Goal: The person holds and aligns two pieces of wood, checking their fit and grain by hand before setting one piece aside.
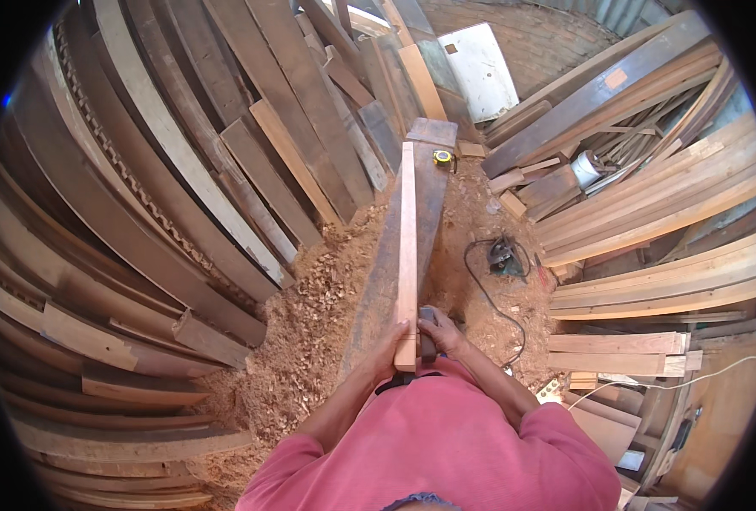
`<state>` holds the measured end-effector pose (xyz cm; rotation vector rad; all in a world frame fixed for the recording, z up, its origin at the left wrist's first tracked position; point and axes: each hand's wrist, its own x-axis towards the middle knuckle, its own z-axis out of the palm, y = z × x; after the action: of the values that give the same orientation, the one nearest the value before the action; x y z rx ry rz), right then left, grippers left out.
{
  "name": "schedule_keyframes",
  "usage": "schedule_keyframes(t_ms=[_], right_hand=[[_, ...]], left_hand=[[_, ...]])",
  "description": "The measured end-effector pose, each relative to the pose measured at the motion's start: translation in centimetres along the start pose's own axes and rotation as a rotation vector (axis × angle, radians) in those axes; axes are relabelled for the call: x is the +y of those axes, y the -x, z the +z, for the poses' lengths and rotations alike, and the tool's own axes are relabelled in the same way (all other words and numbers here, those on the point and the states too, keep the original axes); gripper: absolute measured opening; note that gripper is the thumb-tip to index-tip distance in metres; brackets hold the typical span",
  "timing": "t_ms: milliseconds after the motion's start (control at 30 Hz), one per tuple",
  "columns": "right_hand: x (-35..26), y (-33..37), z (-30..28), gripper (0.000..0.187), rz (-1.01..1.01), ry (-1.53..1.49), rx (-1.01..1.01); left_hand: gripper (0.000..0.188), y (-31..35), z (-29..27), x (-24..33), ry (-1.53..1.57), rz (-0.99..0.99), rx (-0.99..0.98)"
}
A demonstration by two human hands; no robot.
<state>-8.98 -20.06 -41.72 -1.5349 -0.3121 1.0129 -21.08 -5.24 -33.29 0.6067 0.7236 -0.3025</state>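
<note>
A long, squared wooden bar lies lengthwise on a worn, dark plank bench in front of me. At the bar's near end, close to my body, my left hand is closed along its left side. On the other side, my right hand is wrapped round a dark brown block-like tool beside the bar. Its exact kind is hard to make out, and my fingers cover part of it. A yellow and black tape measure rests near the bench's far end.
Wood shavings cover the floor. A corded power tool lies right of the bench, its black cable looping toward me. Dark boards lean in rows at left; paler planks are stacked at right. A white panel stands beyond the bench.
</note>
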Motion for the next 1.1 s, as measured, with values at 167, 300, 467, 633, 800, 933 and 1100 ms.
schedule_keyframes(t_ms=[167,300,467,633,800,933,1100], right_hand=[[-0.3,0.1,-2.2,0.046,0.059,-0.247,-0.009],[-4.5,0.2,-4.9,0.062,-0.188,-0.235,0.229],[-17.4,5.4,-2.3,0.069,-0.342,-0.292,0.062],[-16.2,8.1,0.4,0.065,-0.294,-0.072,0.047],[-17.0,5.0,-0.9,0.063,-0.335,0.091,0.179],[-16.7,3.6,-1.1,0.064,-0.418,0.156,0.207],[-16.8,8.3,1.0,0.063,-0.260,0.010,0.072]], left_hand=[[0.086,-1.3,3.1,0.6,-0.214,0.269,-0.106],[0.086,-3.3,4.0,2.0,-0.237,0.423,-0.138],[0.079,-4.0,6.0,4.0,-0.339,0.488,-0.088],[0.074,-6.0,4.4,3.7,-0.221,0.372,-0.117],[0.068,-5.0,5.2,3.5,-0.123,0.254,-0.113],[0.065,-3.3,7.0,4.5,-0.121,0.299,-0.086],[0.062,-3.1,6.1,4.6,-0.038,0.280,-0.165]])
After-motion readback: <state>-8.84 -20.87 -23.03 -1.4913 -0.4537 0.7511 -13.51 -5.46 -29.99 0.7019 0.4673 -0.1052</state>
